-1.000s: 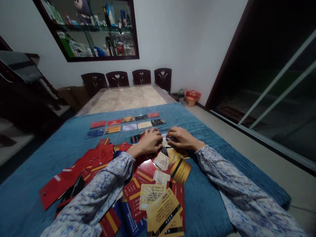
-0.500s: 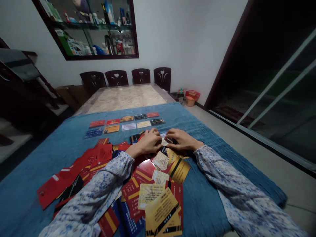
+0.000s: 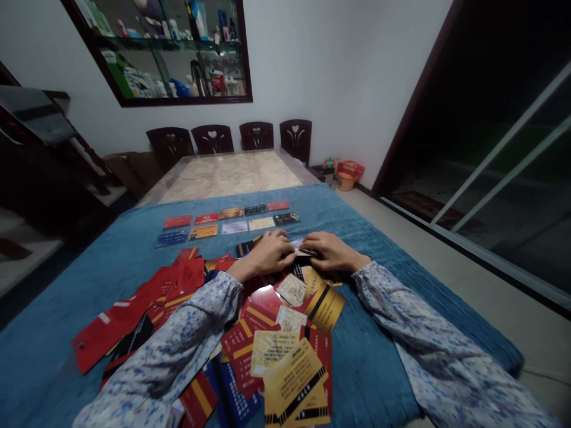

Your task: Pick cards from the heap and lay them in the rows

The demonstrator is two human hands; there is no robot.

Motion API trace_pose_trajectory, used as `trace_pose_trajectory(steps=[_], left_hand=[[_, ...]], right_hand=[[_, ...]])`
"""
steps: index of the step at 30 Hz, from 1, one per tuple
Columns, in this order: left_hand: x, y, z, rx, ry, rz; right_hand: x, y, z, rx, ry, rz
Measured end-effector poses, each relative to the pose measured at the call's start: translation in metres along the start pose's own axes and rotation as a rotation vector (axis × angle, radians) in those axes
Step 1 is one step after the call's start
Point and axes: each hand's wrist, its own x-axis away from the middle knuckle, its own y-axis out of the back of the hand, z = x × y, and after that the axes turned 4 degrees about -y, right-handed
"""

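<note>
A whitish card (image 3: 301,251) is pinched between my two hands at the far side of a heap of plastic cards, now tilted so that mostly its edge shows. My left hand (image 3: 270,252) closes on its left end with curled fingers. At its right end, my right hand (image 3: 331,251) has bent fingers over it; some fingertips are hidden. Just below lie a cream card (image 3: 292,289) and a gold card with a black stripe (image 3: 328,307). A black card (image 3: 245,247) pokes out beside my left hand.
Beyond my hands, cards lie in two rows, among them a lilac card (image 3: 234,227) and an orange card (image 3: 204,231). Red cards (image 3: 107,333) spread to the left. A blue cloth (image 3: 370,356) covers the near table; dark chairs (image 3: 295,138) stand at the far end.
The whitish card between my hands has tipped from showing its face to nearly edge-on. My hands have stayed in almost the same place, and the view has shifted slightly.
</note>
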Motion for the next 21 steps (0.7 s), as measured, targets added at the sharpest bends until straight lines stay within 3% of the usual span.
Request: trace_pose_trajectory(steps=[10, 21], left_hand=[[-0.002, -0.009, 0.015, -0.004, -0.01, -0.14], [-0.003, -0.013, 0.015, 0.062, 0.041, -0.239]], right_hand=[[0.001, -0.008, -0.01, -0.044, -0.069, -0.065], [0.001, -0.009, -0.014, -0.156, -0.151, -0.15]])
